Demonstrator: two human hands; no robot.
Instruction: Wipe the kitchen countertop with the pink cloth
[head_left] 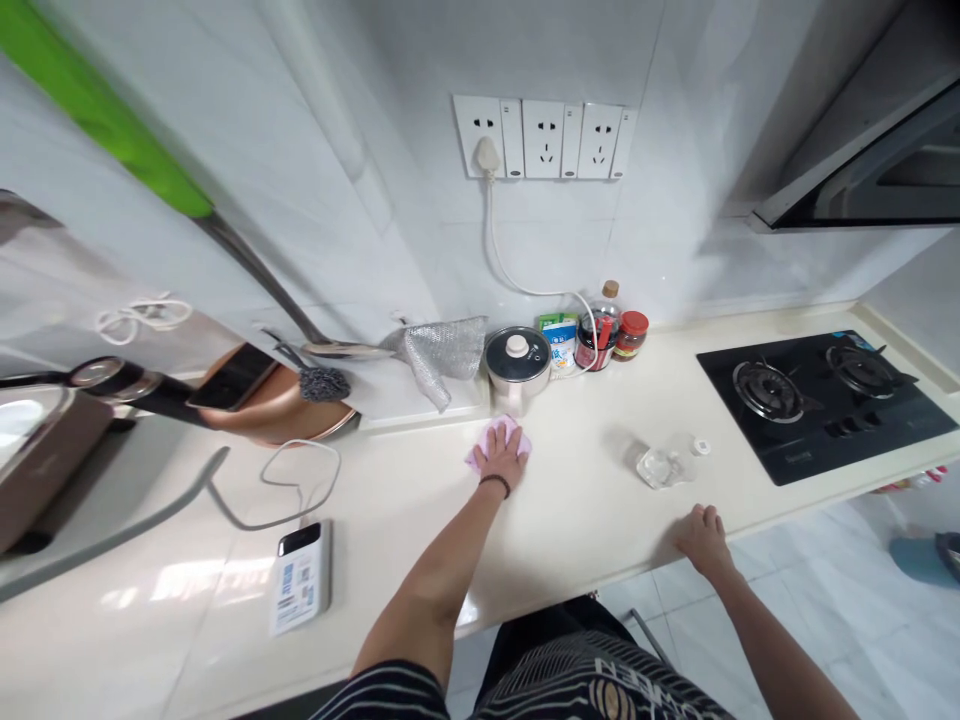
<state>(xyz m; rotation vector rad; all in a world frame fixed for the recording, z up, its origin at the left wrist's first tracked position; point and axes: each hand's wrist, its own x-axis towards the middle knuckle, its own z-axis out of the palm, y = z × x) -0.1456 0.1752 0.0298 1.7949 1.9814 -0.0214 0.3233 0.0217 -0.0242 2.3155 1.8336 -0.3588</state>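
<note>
My left hand (501, 457) holds a pink cloth (475, 458) down against the countertop, its fingers a little apart on top of it. Just beyond the cloth stands a small cream electric pot (517, 385) with a dark lid, its short handle pointing towards me. My right hand (703, 535) rests at the counter's front edge with its fingers curled in, and nothing shows in it. Near that hand, a clear glass bottle or jar (660, 467) lies on the counter, with a small white cap (701, 447) beside it.
A black gas hob (825, 400) is set in at the right. Behind the pot are a blue-white packet (561, 340) and a red-lidded jar (631, 335). Its cord runs to a wall socket (487, 150). A power bank (301, 578) and copper-coloured pan (277, 405) are at the left.
</note>
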